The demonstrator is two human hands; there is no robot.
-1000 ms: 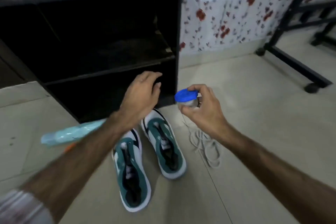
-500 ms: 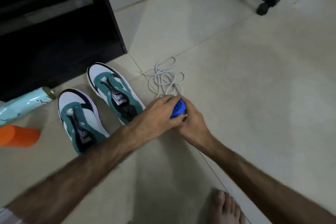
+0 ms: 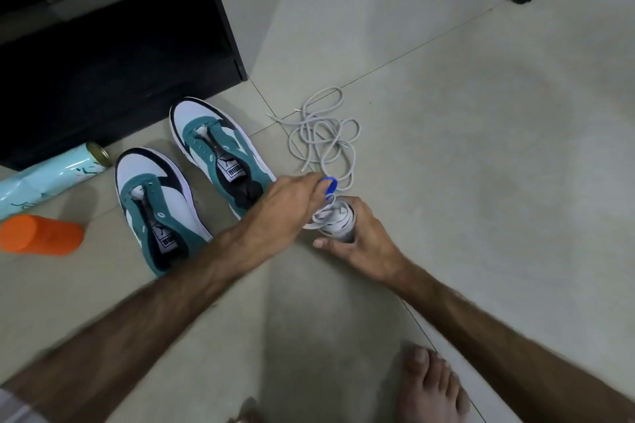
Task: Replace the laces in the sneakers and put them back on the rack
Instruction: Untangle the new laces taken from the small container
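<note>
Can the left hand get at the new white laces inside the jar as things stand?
Probably yes: the blue lid is off, held in the left hand, and the white laces show at the open mouth of the jar that the right hand grips.

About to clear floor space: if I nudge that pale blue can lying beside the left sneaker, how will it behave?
The pale blue can lies on its side on smooth tile, so it will probably roll rather than slide. Its round, glossy wall looks rigid and likely slippery to pinch. The orange container beside it might stop a roll toward you.
</note>
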